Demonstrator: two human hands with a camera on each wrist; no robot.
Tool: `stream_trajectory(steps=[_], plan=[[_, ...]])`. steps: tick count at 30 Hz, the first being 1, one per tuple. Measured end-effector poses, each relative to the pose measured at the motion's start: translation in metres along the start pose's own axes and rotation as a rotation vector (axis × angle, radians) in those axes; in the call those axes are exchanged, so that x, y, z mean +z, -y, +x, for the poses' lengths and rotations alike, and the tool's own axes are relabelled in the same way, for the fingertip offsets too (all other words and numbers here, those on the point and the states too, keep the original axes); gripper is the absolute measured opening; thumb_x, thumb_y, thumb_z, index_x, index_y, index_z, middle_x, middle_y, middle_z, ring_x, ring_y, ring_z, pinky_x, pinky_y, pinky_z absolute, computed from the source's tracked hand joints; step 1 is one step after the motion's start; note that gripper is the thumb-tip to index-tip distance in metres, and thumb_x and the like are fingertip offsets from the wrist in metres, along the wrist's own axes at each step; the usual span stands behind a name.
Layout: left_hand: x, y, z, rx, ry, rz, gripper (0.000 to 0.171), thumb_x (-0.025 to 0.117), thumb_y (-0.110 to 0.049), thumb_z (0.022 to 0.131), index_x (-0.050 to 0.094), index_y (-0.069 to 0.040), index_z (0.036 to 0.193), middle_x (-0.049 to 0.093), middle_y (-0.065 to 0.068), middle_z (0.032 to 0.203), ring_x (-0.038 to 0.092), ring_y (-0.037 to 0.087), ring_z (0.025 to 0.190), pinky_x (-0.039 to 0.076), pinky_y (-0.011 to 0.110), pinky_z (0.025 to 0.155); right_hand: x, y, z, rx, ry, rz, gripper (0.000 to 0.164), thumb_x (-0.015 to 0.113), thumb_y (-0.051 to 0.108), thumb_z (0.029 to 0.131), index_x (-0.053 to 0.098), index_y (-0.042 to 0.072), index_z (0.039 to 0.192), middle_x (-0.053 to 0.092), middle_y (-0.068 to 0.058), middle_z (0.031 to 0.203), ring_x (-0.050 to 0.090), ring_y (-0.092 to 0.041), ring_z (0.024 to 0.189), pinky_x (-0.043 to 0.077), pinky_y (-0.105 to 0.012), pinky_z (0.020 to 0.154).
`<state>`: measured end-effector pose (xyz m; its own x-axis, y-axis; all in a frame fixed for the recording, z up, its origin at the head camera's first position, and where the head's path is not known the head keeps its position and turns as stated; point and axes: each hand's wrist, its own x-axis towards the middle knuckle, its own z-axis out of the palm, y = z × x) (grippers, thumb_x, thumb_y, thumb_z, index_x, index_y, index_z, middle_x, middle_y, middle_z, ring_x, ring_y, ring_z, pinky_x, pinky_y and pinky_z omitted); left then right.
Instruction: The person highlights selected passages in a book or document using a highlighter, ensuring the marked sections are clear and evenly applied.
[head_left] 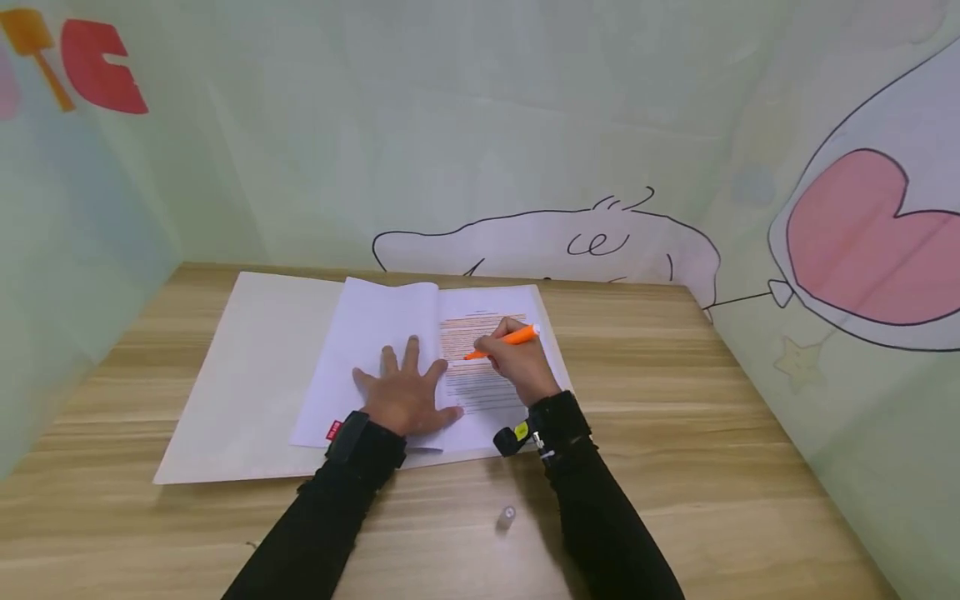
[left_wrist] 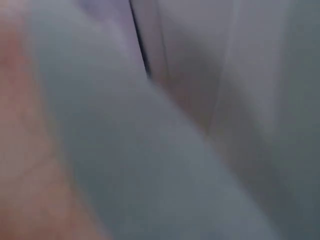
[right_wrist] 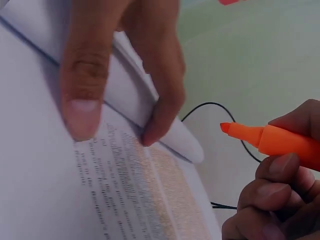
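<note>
In the head view an orange highlighter [head_left: 517, 335] is pinched in my right hand [head_left: 527, 367], its tip over the printed page [head_left: 483, 396]. The right wrist view has the highlighter [right_wrist: 285, 142] with its tip raised off the paper. Orange marking covers the upper lines of text; the lower lines are plain black. My left hand [head_left: 408, 400] presses on the turned white sheet [head_left: 375, 325] and the inner edge of the printed page, fingers spread. Its thumb [right_wrist: 85, 100] lies on the page in the right wrist view. The left wrist view is mostly blurred.
Under the sheets lies an opened pale folder [head_left: 232, 375] on a wooden table [head_left: 660, 417]. A small grey cylinder [head_left: 506, 517] sits near the front, between the forearms. A printed fabric wall [head_left: 465, 125] encloses the back and sides.
</note>
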<state>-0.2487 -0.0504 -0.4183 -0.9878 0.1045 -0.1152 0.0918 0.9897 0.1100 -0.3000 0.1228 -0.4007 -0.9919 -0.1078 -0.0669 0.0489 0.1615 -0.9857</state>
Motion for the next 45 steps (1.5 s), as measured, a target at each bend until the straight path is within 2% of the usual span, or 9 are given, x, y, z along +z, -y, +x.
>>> stream_trajectory(steps=[4, 7, 10, 14, 18, 23, 33, 39, 45], plan=[[-0.002, 0.003, 0.000, 0.011, 0.021, -0.020, 0.078, 0.066, -0.067, 0.079, 0.047, -0.032, 0.146, 0.028, 0.020, 0.155, 0.035, 0.050, 0.132, 0.031, 0.083, 0.097, 0.016, -0.015, 0.006, 0.047, 0.011, -0.081, 0.026, 0.074, 0.014, 0.085, 0.054, 0.013, 0.069, 0.049, -0.001, 0.057, 0.047, -0.017, 0.055, 0.038, -0.026, 0.051], [-0.002, 0.004, 0.001, 0.019, 0.023, -0.017, 0.073, 0.067, -0.064, 0.081, 0.050, -0.032, 0.144, 0.034, 0.020, 0.150, 0.037, 0.048, 0.128, 0.032, 0.082, 0.096, 0.025, -0.022, 0.007, 0.061, -0.002, -0.153, 0.027, 0.075, 0.016, 0.084, 0.054, 0.014, 0.068, 0.050, 0.000, 0.059, 0.049, -0.017, 0.059, 0.038, -0.026, 0.051], [-0.002, 0.005, 0.002, 0.029, 0.002, 0.005, 0.071, 0.069, -0.062, 0.079, 0.052, -0.033, 0.142, 0.035, 0.020, 0.149, 0.033, 0.049, 0.132, 0.030, 0.081, 0.099, 0.033, -0.026, 0.006, 0.059, -0.028, -0.219, 0.026, 0.074, 0.018, 0.083, 0.053, 0.014, 0.067, 0.051, -0.001, 0.062, 0.051, -0.018, 0.064, 0.037, -0.027, 0.053], [-0.002, 0.009, 0.003, 0.044, -0.041, 0.029, 0.072, 0.070, -0.063, 0.078, 0.054, -0.032, 0.141, 0.033, 0.021, 0.153, 0.023, 0.051, 0.141, 0.020, 0.082, 0.104, 0.040, -0.029, 0.006, 0.035, -0.080, -0.265, 0.027, 0.073, 0.018, 0.082, 0.052, 0.015, 0.065, 0.049, 0.000, 0.063, 0.051, -0.018, 0.064, 0.036, -0.026, 0.052], [-0.005, 0.010, 0.003, 0.049, -0.047, 0.031, 0.073, 0.071, -0.064, 0.077, 0.055, -0.033, 0.140, 0.030, 0.021, 0.156, 0.017, 0.051, 0.145, 0.014, 0.081, 0.107, 0.040, -0.031, 0.007, 0.010, -0.119, -0.268, 0.029, 0.073, 0.016, 0.080, 0.050, 0.015, 0.063, 0.047, 0.001, 0.060, 0.049, -0.017, 0.060, 0.035, -0.025, 0.050], [-0.006, 0.010, 0.004, 0.043, -0.036, 0.020, 0.073, 0.072, -0.064, 0.075, 0.055, -0.035, 0.139, 0.029, 0.021, 0.156, 0.016, 0.050, 0.144, 0.014, 0.081, 0.107, 0.040, -0.033, 0.008, -0.002, -0.127, -0.249, 0.028, 0.073, 0.015, 0.079, 0.051, 0.015, 0.063, 0.048, 0.001, 0.059, 0.049, -0.016, 0.059, 0.035, -0.025, 0.049], [-0.005, 0.011, 0.005, 0.037, -0.026, 0.012, 0.074, 0.071, -0.065, 0.076, 0.055, -0.032, 0.141, 0.026, 0.022, 0.158, 0.016, 0.050, 0.145, 0.013, 0.081, 0.107, 0.042, -0.034, 0.006, -0.034, -0.115, -0.284, 0.029, 0.073, 0.015, 0.079, 0.051, 0.015, 0.062, 0.048, 0.002, 0.057, 0.050, -0.016, 0.060, 0.035, -0.026, 0.050], [-0.001, 0.010, 0.006, 0.047, -0.062, -0.014, 0.076, 0.075, -0.061, 0.075, 0.055, -0.031, 0.141, 0.024, 0.022, 0.159, 0.015, 0.050, 0.145, 0.012, 0.082, 0.106, 0.043, -0.035, 0.007, -0.051, -0.102, -0.295, 0.030, 0.074, 0.014, 0.080, 0.050, 0.015, 0.061, 0.048, 0.003, 0.057, 0.051, -0.015, 0.060, 0.036, -0.025, 0.050], [0.001, 0.012, 0.007, 0.056, -0.070, -0.026, 0.073, 0.074, -0.060, 0.076, 0.055, -0.034, 0.141, 0.021, 0.022, 0.161, 0.014, 0.051, 0.145, 0.010, 0.083, 0.106, 0.045, -0.035, 0.006, -0.118, -0.086, -0.345, 0.032, 0.076, 0.014, 0.081, 0.050, 0.013, 0.061, 0.048, 0.002, 0.056, 0.052, -0.015, 0.061, 0.035, -0.024, 0.049]])
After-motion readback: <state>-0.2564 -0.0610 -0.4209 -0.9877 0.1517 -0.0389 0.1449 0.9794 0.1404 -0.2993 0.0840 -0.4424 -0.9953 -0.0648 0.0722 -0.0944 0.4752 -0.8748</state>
